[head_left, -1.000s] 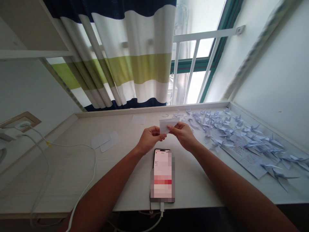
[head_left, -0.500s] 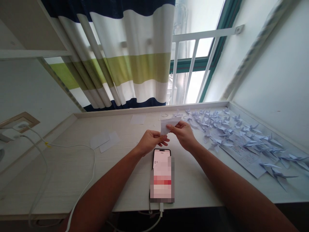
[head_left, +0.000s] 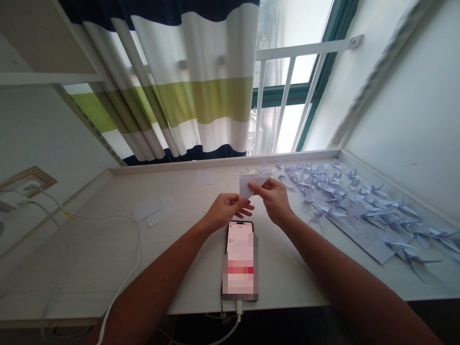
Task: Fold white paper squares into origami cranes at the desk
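Note:
A small white sheet of folded paper (head_left: 246, 183) is held up over the desk, its upper edge slanting slightly. My right hand (head_left: 276, 200) pinches it from the right, thumb on the near face and the other fingers behind. At its lower corner, the thumb and forefinger of my left hand (head_left: 227, 211) are closed on the paper, while the remaining fingers stick out to the right. Just below my hands lies a phone (head_left: 240, 235) with a lit screen, partly blurred out, and a white charging plug (head_left: 239, 307) in its near end.
Many folded paper cranes (head_left: 323, 184) cover the right side of the desk, some on a printed sheet (head_left: 362, 235). Loose white paper pieces (head_left: 147, 207) lie to the left. A white cable (head_left: 138, 249) runs from the wall socket (head_left: 36, 181) across the left side. Behind hangs a striped curtain (head_left: 215, 100).
The paper has turned slightly and shows more of its face to me. Both hands stay in nearly the same place, with my left fingertips a touch further right.

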The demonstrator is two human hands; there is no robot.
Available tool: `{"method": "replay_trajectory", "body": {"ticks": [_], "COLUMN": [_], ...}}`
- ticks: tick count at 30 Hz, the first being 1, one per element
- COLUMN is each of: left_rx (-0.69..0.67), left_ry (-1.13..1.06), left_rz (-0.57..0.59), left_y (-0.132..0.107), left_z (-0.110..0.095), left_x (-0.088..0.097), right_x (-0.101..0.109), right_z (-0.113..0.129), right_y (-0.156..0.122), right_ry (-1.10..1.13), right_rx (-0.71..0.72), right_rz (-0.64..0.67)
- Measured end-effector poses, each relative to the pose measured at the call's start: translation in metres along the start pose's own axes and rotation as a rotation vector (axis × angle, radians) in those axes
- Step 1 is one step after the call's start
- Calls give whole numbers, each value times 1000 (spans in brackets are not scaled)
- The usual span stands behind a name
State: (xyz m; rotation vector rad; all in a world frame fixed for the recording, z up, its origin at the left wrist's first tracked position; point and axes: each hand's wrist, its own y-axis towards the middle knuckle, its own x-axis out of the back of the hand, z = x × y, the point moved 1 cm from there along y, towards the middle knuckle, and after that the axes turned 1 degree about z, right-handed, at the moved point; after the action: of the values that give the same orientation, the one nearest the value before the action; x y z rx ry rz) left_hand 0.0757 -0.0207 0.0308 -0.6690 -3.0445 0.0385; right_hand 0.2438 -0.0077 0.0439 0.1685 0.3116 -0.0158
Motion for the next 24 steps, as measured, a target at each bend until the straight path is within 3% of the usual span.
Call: {"method": "replay_trajectory", "body": {"ticks": [8,24], "left_rx": [-144,-133], "left_ry": [-17,16], "left_rz": [-76,-83], "left_y": [0,-1], "left_z": [-3,-6], "left_x": [-3,1], "right_x": [-5,11], "right_z": [4,-1], "right_y": [-6,13], "right_ry": [-17,-34], "right_rx": [-24,-86], "right_rz": [53,159]}}
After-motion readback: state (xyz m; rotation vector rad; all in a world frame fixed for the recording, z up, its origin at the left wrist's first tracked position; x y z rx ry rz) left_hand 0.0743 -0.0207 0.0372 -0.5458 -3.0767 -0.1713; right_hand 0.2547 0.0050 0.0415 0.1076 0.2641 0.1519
